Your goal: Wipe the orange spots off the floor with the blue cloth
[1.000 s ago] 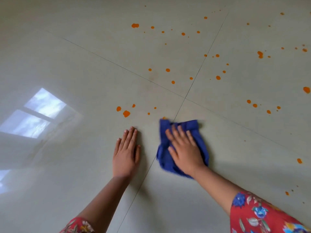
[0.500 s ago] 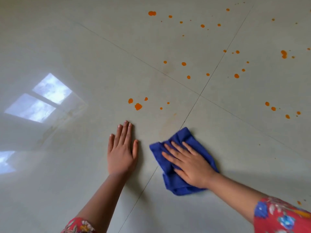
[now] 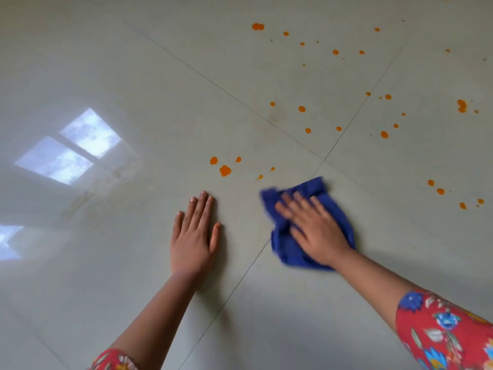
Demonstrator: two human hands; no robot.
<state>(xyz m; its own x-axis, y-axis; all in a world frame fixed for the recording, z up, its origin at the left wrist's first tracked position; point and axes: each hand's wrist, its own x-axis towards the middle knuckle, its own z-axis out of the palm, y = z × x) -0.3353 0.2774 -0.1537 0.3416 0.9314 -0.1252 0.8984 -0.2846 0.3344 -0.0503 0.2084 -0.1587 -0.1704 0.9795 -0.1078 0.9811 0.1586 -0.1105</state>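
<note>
currently | right hand (image 3: 317,231) flat, pressing blue cloth (image 3: 312,186) | left hand (image 3: 193,236) flat on floor (image 3: 133,263), holding nothing | risk: bunched cloth may smear orange spots (image 3: 225,170) rather than lift them

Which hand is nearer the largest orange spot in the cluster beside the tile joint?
Left. The left hand lies flat, fingertips just short of the spot. The right hand presses the blue cloth farther off, to the spot's right.

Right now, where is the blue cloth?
Head view, right of centre: the blue cloth lies under the right hand, just below where the tile joints cross.
</note>
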